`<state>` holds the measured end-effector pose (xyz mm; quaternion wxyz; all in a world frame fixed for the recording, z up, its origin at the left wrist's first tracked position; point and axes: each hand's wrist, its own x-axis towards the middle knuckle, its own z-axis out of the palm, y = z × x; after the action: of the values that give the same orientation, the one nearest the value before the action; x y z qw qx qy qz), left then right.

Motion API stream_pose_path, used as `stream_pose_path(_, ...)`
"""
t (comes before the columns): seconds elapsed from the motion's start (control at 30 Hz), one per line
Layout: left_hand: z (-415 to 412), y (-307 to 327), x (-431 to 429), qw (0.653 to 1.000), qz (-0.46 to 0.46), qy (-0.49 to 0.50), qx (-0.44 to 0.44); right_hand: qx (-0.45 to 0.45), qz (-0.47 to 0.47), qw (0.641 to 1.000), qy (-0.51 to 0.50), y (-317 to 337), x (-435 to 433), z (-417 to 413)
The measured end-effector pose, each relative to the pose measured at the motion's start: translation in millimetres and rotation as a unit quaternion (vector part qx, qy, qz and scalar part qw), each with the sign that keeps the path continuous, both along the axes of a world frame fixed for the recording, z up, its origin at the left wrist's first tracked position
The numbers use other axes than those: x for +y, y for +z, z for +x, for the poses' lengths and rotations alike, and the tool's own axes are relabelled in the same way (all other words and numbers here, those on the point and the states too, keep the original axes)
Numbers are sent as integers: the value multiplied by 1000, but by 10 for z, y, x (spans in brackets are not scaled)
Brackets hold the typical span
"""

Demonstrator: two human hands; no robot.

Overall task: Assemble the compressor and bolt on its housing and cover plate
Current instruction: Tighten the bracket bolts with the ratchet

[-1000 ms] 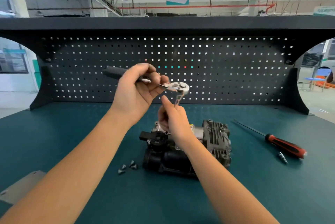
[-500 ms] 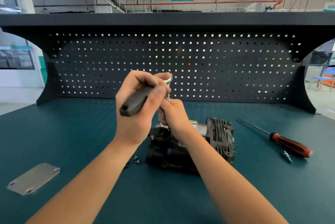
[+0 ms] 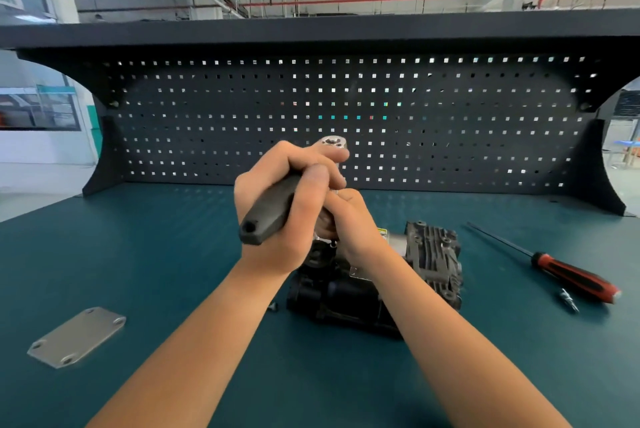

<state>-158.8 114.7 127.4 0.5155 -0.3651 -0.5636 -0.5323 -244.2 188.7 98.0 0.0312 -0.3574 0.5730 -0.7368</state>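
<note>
The compressor [image 3: 429, 261], black with a grey finned housing at its right end, lies on the teal bench. My left hand [image 3: 287, 206] grips the black handle of a ratchet wrench [image 3: 268, 216], its silver head [image 3: 333, 143] raised above the compressor. My right hand [image 3: 349, 223] is curled around the socket extension under that head, just over the compressor's left end. The extension itself is mostly hidden by my fingers. A grey cover plate [image 3: 78, 336] with corner holes lies flat at the near left.
A red-and-black screwdriver [image 3: 568, 275] lies right of the compressor, with a small bit [image 3: 568, 301] beside its handle. A loose bolt [image 3: 273, 306] peeks out by my left forearm. A black pegboard [image 3: 450, 122] closes the back of the bench.
My left hand swung the wrench handle from pointing left to pointing toward me. The wrench head now stands higher. My right hand stayed on the extension over the compressor.
</note>
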Motion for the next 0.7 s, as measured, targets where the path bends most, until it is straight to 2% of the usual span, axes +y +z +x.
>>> stream_pose_path(0.07, 1, 22, -62, 999, -11, 40, -6, -2, 15, 1000, 20, 8, 13, -18)
stream_pose_path(0.17, -20, 82, -211, 990, -18, 56, -129, -5, 31, 999, 38, 9, 1, -51)
stream_pose_path(0.27, -7, 9, -200, 987, -11, 128, -96, -12, 29, 999, 35, -5, -8, -74)
stream_pose_path(0.4, -34, 46, -169, 985, 12, 64, -161, -23, -5, 1000, 18, -24, -21, -79)
stream_pose_path(0.57, -144, 131, -342, 963, 43, -123, -234, -24, -17, 1000, -5, -33, -34, -111)
stream_pose_path(0.7, -216, 158, -383, 957, 24, -134, -257, -35, -21, 999, -22, -39, -30, -151)
